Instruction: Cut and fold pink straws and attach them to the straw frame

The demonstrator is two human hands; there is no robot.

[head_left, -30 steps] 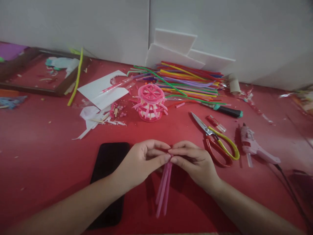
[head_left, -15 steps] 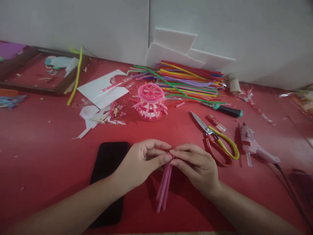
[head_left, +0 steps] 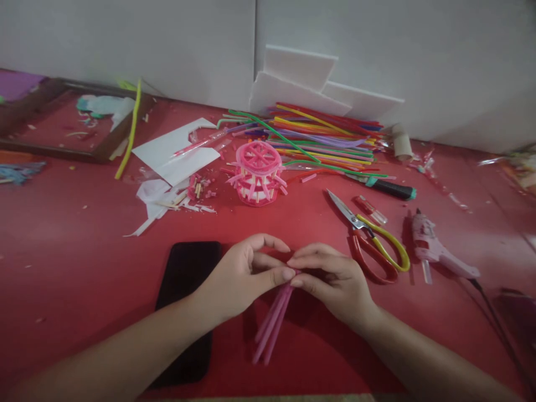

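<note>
Between the fingertips of both hands is the top of a small bundle of pink pipe cleaners point(head_left: 273, 322), whose free ends fan down toward the table's near edge. My left hand point(head_left: 247, 273) pinches it with the thumb and a finger, the index finger arched above. From the other side my right hand point(head_left: 333, 282) closes its thumb and fingers on the same top end, which the fingertips partly hide. Beyond the hands stands a round pink pipe-cleaner carousel-like piece point(head_left: 258, 172) with short pale posts. Under my left forearm lies a black phone point(head_left: 188, 273).
Scissors point(head_left: 355, 223) and a pink glue gun point(head_left: 435, 251) lie on the right, with a black-handled cutter point(head_left: 391, 188) behind. Colourful pipe cleaners point(head_left: 326, 137) are heaped by the wall. White paper point(head_left: 171, 153) and scraps lie left, near a brown frame point(head_left: 50, 151).
The lower ends of the pink pipe cleaners have swung to the left and spread a little. Both hands keep their pinch at the top; my left index finger has lifted slightly.
</note>
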